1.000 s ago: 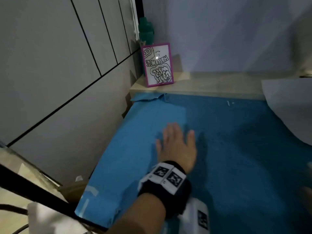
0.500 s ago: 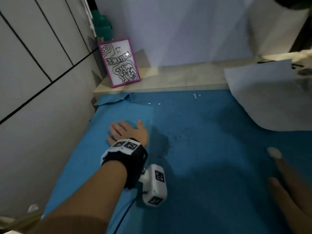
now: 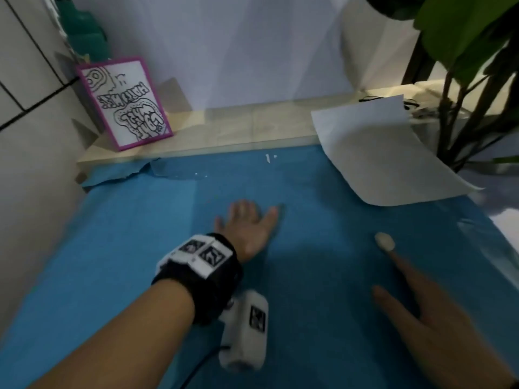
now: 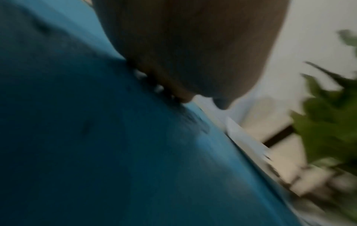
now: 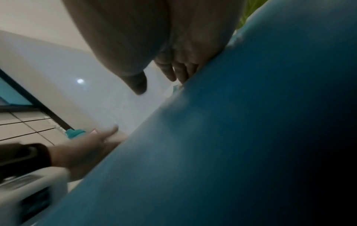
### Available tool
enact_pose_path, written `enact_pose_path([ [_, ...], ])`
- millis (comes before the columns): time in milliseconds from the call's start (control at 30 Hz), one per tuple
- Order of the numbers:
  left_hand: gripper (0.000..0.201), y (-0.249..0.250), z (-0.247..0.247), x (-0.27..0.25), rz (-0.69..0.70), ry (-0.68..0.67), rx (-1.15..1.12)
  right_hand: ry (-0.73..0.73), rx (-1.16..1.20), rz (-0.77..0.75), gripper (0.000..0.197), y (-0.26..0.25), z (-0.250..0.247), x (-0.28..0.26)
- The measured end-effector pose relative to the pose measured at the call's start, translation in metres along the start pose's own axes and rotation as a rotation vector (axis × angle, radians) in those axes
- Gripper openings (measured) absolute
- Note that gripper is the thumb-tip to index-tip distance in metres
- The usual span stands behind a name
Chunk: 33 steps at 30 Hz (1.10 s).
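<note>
A blue sheet (image 3: 323, 209) covers the table in front of me. My left hand (image 3: 248, 226) lies flat on it near the middle, fingers straight and spread, holding nothing. My right hand (image 3: 427, 315) rests flat on the sheet at the lower right, fingers stretched forward. One right fingertip (image 3: 385, 241) carries a whitish cap or wrap. In the right wrist view the right hand (image 5: 173, 64) presses its fingers on the blue sheet (image 5: 251, 137), and the left hand (image 5: 92, 145) shows lower left. The left wrist view is blurred; the left hand (image 4: 193, 61) touches the sheet (image 4: 96, 137).
A white paper sheet (image 3: 384, 155) lies at the far right, overhanging the blue sheet. A pink-framed drawing (image 3: 125, 101) leans on a pale ledge (image 3: 238, 127) at the back left, with a teal bottle (image 3: 84, 32) behind it. A leafy plant (image 3: 463, 51) stands far right. A wall (image 3: 31, 136) runs along the left.
My left hand slid right across the blue sheet, from near its left edge toward the middle. My right hand came further into view. My head turned right, bringing the plant into view.
</note>
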<state>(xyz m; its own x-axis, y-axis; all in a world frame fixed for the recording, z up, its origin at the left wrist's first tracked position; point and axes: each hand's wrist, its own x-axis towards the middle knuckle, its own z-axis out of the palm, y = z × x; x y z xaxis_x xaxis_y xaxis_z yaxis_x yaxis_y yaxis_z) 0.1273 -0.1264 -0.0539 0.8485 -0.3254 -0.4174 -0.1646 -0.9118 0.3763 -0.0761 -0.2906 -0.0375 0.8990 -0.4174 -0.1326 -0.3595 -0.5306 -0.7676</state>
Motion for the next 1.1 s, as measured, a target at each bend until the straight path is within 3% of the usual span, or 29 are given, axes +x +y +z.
enact_pose_path([
  [67, 0.056, 0.018, 0.005, -0.023, 0.255, -0.171, -0.196, 0.001, -0.083, 0.02, 0.066, 0.001, -0.002, 0.005],
  [100, 0.056, 0.018, 0.001, -0.024, 0.269, -0.114, -0.269, 0.017, -0.136, 0.034, 0.063, 0.003, -0.005, 0.01],
  [167, 0.057, -0.003, -0.01, 0.0, 0.117, 0.164, -0.175, 0.057, -0.191, 0.058, 0.058, 0.004, -0.011, 0.023],
  [233, 0.062, -0.019, -0.017, 0.007, -0.135, 0.265, 0.091, 0.111, -0.221, 0.066, 0.056, 0.001, -0.016, 0.041],
  [267, 0.067, -0.016, -0.014, 0.005, -0.195, 0.193, 0.159, 0.127, -0.239, 0.068, 0.056, 0.0, -0.019, 0.051],
  [300, 0.069, -0.009, -0.008, 0.002, -0.144, 0.088, 0.189, 0.133, -0.254, 0.068, 0.056, -0.001, -0.022, 0.061],
  [400, 0.058, 0.02, 0.008, -0.019, 0.187, -0.189, 0.072, 0.045, -0.395, 0.164, 0.055, -0.005, -0.025, 0.088],
  [467, 0.052, 0.023, -0.001, -0.023, 0.249, -0.136, -0.061, -0.007, -0.491, 0.156, 0.035, -0.005, -0.025, 0.101],
  [567, 0.05, 0.001, -0.018, -0.02, 0.123, 0.029, -0.137, -0.043, -0.564, 0.134, 0.023, -0.011, -0.022, 0.111],
  [667, 0.053, -0.011, -0.024, -0.02, -0.026, -0.009, -0.209, 0.034, -0.587, 0.004, 0.02, -0.039, -0.016, 0.129],
  [767, 0.059, -0.017, -0.019, -0.019, -0.04, 0.019, -0.285, 0.066, -0.603, -0.102, 0.029, -0.077, 0.003, 0.171],
  [933, 0.053, -0.027, -0.019, -0.015, -0.017, -0.055, -0.117, -0.02, -0.61, -0.098, 0.027, -0.105, 0.055, 0.255],
  [1000, 0.053, -0.03, -0.019, -0.01, 0.016, -0.091, -0.019, -0.05, -0.574, -0.093, 0.03, -0.106, 0.07, 0.272],
  [1100, 0.052, -0.033, -0.019, -0.009, 0.053, -0.126, 0.066, -0.218, -0.598, -0.084, 0.038, -0.106, 0.079, 0.277],
])
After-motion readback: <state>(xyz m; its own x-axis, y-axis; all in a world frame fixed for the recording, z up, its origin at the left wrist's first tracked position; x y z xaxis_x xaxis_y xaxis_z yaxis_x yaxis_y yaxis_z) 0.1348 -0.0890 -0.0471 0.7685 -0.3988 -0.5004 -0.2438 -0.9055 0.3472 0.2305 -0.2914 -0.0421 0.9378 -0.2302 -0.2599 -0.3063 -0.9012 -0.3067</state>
